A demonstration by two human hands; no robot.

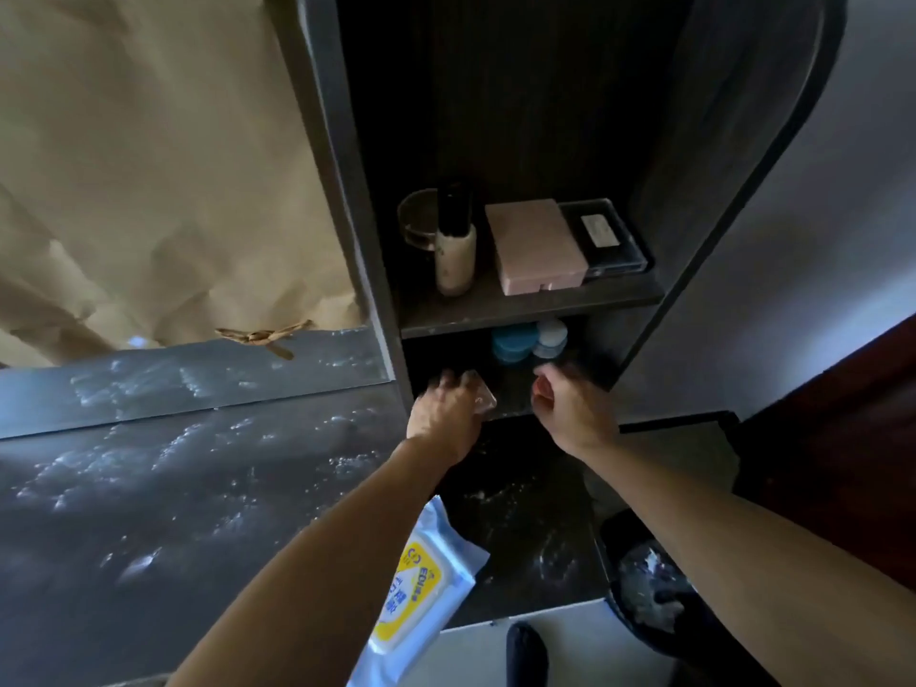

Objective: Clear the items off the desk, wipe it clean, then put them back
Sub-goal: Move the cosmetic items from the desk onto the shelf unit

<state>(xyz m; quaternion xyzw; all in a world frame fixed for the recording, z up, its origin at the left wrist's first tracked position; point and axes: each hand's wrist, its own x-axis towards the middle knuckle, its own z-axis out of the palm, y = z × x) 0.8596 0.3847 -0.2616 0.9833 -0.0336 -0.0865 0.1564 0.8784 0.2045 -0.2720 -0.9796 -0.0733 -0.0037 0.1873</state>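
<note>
The dark desk shows pale wet streaks. My left hand reaches into the lower cubby of the shelf unit and grips a small clear object. My right hand hovers beside it with its fingers curled; I cannot tell if it holds anything. Behind the hands sit a blue round jar and a pale round jar. On the shelf above stand a glass cup, a lotion bottle, a pink box and a dark clear case. A pack of wet wipes lies under my left forearm.
A brown paper sheet covers the mirror behind the desk, with a torn strip at its lower edge. A black waste bin with crumpled wipes stands on the floor at the right. A dark red door is at far right.
</note>
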